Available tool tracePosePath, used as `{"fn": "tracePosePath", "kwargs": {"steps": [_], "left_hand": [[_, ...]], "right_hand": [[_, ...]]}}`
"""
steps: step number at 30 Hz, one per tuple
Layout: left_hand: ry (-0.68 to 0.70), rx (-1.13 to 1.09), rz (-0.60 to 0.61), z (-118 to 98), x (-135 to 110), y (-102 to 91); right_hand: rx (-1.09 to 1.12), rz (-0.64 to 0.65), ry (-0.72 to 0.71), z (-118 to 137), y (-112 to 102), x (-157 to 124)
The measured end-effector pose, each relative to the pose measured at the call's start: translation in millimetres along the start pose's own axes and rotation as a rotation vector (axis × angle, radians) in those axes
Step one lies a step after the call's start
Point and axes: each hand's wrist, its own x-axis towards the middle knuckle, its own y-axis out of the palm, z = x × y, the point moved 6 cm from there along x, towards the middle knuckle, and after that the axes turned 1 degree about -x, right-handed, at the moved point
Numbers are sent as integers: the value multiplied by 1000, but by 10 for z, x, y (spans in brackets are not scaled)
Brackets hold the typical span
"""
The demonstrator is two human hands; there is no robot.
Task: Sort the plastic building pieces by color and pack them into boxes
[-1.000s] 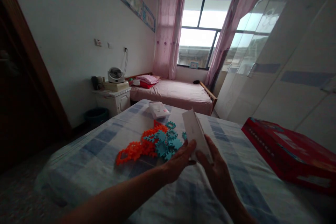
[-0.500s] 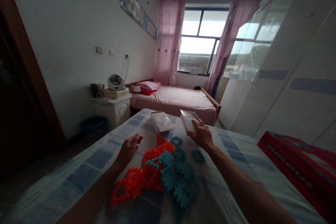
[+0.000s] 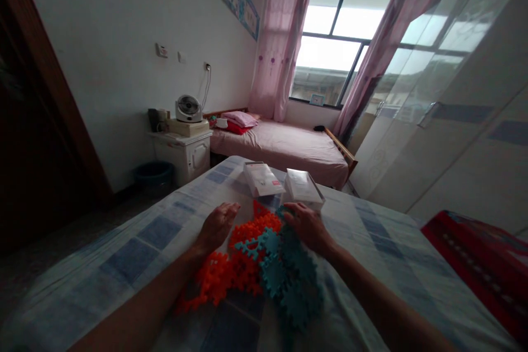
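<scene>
**On the checked bedspread: right hand off the white box, both hands now at the interlocking pieces**

Finding 1. Half a second ago the right hand (image 3: 307,225) holds a white box (image 3: 303,187) at the far end of the spread. That box now lies flat just beyond the right fingertips, apart from them. It sits beside a second white box with a red mark (image 3: 262,179), which lies further to the left.

Finding 2. The right hand has drawn back toward the body and lies palm down on the far end of the teal interlocking pieces (image 3: 289,280). Its fingers are loosely extended and touch the pile. Nothing is clasped or lifted as far as the view shows, though the underside of the hand is hidden.

Finding 3. The left hand (image 3: 216,225) has barely moved. It rests flat and empty, fingers spread, on the checked bedspread (image 3: 136,242), with its fingertips at the edge of the orange interlocking pieces (image 3: 243,269).

Finding 4. The heap lies between the two hands and runs back along the forearms. Orange pieces are nearer the left hand and teal nearer the right, and the two colours overlap in the middle.

Assessment. The box is set down, so neither hand carries anything. Both hands are in contact with, or at the edge of, the heap.

Surroundings. A red box (image 3: 482,264) lies well apart on the right-hand side. A pink bed (image 3: 289,146) stands beyond the two white boxes.
</scene>
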Motion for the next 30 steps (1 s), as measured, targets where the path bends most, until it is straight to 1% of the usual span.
{"fn": "tracePosePath", "kwargs": {"steps": [1, 2, 4, 5, 7, 9, 10, 11, 12, 13, 15, 16, 17, 19, 21, 23, 25, 26, 28, 30], "left_hand": [[8, 2, 13, -10, -4, 11], [16, 6, 25, -16, -6, 20], [30, 11, 39, -14, -6, 27], [32, 9, 43, -6, -5, 27], [26, -1, 51, 17, -1, 26], [17, -9, 51, 40, 4, 20], [16, -7, 48, 48, 7, 17], [18, 1, 45, 53, 10, 14], [23, 19, 45, 57, 14, 16], [29, 44, 49, 61, 18, 21], [40, 100, 64, 71, 25, 39], [45, 129, 74, 75, 26, 49], [48, 155, 83, 78, 24, 55], [48, 189, 92, 70, 15, 49], [37, 231, 94, 27, 2, 12], [28, 318, 81, -78, 5, -47], [75, 462, 70, -280, 42, -74], [130, 541, 68, -416, 77, -55], [287, 695, 84, -709, 179, 80], [439, 852, 142, -933, 321, 339]], "right_hand": [[8, 55, 38, 13, 80, -11], [1, 81, 80, 23, 144, -19], [-11, 96, 132, 69, 231, -40], [4, 106, 121, 119, 258, -61], [77, 128, 47, 243, 264, -133], [156, 135, -30, 320, 202, -240], [166, 124, -40, 307, 152, -295], [144, 101, -10, 248, 97, -348], [93, 73, 62, 145, 44, -398], [30, 51, 165, 14, 0, -451], [-71, 47, 364, -225, -41, -566], [-90, 64, 423, -293, -36, -617], [-77, 91, 436, -310, -14, -657], [16, 145, 357, -212, 39, -707], [104, 150, 277, -76, 36, -755], [122, 105, 254, -37, -29, -820], [92, 24, 273, -139, -121, -907], [79, -17, 282, -229, -159, -959], [56, -97, 298, -450, -204, -1068], [22, -179, 298, -654, -218, -1167]]}}
